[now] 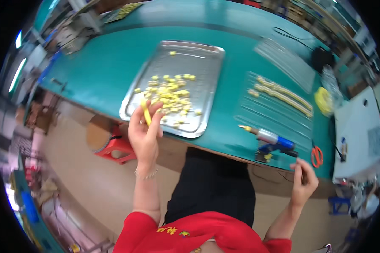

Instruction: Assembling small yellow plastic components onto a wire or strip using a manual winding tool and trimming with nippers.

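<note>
My left hand (145, 130) is raised over the near left rim of a metal tray (215, 80), its fingers closed around a slim yellow stick-shaped tool (146, 113). Many small yellow and cream pieces (169, 95) lie in a loose heap in the tray, partly behind that hand. At the table's near edge on the right, my right hand (305, 181) has its fingertips drawn together. They are close to the black rear end of a silver and blue cylindrical tool (268, 137) that rests on a small dark stand. Whether the fingers touch it or pinch something small, I cannot tell.
A clear ridged plastic tray (274, 118) bears rows of small cream pieces (285, 93); another clear tray (287, 63) lies beyond. Orange-handled scissors (317, 156) and a yellow roll (323, 101) are at the right. A red stool (118, 147) stands below the green table (101, 71).
</note>
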`<state>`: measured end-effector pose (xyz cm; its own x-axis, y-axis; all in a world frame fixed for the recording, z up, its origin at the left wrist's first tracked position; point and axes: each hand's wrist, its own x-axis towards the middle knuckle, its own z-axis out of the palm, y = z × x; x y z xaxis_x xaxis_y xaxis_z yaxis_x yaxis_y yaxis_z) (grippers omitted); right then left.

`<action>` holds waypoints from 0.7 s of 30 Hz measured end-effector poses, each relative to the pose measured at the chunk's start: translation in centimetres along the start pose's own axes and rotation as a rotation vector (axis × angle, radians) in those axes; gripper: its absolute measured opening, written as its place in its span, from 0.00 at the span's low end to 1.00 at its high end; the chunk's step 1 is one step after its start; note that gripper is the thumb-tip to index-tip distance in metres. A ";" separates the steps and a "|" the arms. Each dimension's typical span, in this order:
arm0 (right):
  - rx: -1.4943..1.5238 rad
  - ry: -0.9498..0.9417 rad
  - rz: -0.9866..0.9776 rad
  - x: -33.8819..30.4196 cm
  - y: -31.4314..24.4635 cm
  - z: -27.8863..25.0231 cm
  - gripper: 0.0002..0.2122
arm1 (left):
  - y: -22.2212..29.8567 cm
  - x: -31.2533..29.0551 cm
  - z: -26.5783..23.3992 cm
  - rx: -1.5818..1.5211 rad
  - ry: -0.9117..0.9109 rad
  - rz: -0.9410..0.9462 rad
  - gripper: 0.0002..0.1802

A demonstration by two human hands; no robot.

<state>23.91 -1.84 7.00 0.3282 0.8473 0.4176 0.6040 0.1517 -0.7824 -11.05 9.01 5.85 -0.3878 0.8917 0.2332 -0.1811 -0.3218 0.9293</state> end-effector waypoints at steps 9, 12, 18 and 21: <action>-0.002 -0.567 0.024 14.9 5.2 6.5 0.12 | -3.8 -11.8 2.8 -0.239 -0.691 -0.607 0.18; 0.003 -0.634 -0.044 17.3 6.1 10.6 0.14 | -4.8 -13.7 2.8 -0.290 -0.711 -0.727 0.18; -0.173 -0.673 -0.142 18.8 5.6 16.5 0.11 | -5.4 -14.1 1.3 -0.268 -0.673 -0.760 0.19; -0.005 -0.538 -0.189 18.4 8.5 16.2 0.10 | -5.7 -13.6 1.5 -0.265 -0.671 -0.769 0.19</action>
<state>23.36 23.23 0.51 -0.2012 0.9457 0.2551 0.6204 0.3246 -0.7140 -3.38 -0.82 -2.16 0.4807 0.8523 -0.2062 -0.3893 0.4181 0.8207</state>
